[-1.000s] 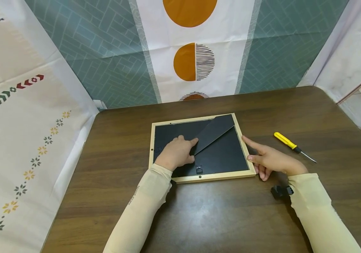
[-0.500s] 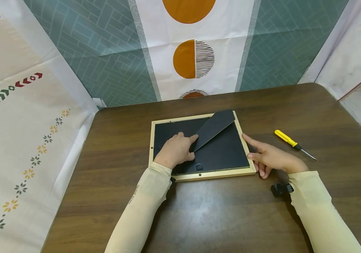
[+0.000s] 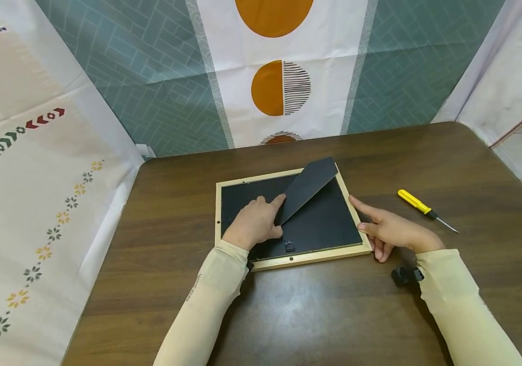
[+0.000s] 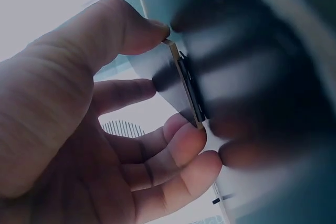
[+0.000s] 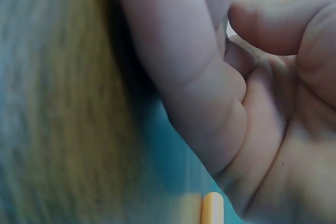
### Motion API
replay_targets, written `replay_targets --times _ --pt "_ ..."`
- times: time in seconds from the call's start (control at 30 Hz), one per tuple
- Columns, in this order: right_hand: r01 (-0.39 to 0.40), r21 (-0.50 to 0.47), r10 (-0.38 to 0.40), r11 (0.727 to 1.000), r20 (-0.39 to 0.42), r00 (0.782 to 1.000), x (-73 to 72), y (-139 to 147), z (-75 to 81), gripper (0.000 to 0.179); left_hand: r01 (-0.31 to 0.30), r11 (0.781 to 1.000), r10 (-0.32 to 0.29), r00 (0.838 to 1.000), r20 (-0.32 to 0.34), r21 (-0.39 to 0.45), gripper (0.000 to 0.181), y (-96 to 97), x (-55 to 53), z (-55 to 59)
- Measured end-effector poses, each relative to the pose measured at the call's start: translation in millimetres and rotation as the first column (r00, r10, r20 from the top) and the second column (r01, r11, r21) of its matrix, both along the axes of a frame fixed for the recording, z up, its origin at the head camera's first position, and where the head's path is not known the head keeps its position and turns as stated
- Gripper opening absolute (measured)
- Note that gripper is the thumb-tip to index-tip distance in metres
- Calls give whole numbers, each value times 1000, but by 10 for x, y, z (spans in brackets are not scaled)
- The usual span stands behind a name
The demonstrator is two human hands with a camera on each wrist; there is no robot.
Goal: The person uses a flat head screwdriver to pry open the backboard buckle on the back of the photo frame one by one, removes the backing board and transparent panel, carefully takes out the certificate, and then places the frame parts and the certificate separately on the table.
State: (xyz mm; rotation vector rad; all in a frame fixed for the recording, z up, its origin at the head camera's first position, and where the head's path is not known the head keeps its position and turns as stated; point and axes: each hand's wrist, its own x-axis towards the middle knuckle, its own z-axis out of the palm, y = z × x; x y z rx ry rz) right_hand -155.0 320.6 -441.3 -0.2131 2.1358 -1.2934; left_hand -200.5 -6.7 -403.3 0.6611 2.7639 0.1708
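A picture frame (image 3: 323, 254) with a pale wooden border lies back side up on the table in the head view. Its black backing (image 3: 334, 223) carries a black stand (image 3: 312, 180), swung out at an angle, with its wide end past the far border. My left hand (image 3: 254, 219) pinches the stand's hinged end between thumb and fingers; the left wrist view shows the small metal hinge (image 4: 190, 87) between them. At the right border, my right hand (image 3: 391, 230) holds the frame, thumb and index finger on the edge and the other fingers curled lower down.
Right of the frame lies a screwdriver (image 3: 421, 208) with a yellow handle, its tip toward the near right. The brown wooden table (image 3: 316, 315) ends at patterned cloths (image 3: 165, 76) at the back and both sides.
The stand's wide end has lifted away from the backing and now reaches past the far border. The frame has turned slightly. Both hands keep nearly the same places.
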Motion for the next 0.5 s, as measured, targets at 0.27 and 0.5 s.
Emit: replay_targets --times 0.27,0.5 --pt "-9 47 10 999 -16 1000 8 -46 0 78 -56 996 54 998 43 64 85 -45 -60 -19" --pt "-21 59 23 998 -23 999 3 -38 2 79 -65 995 63 998 24 79 85 -52 -40 -9"
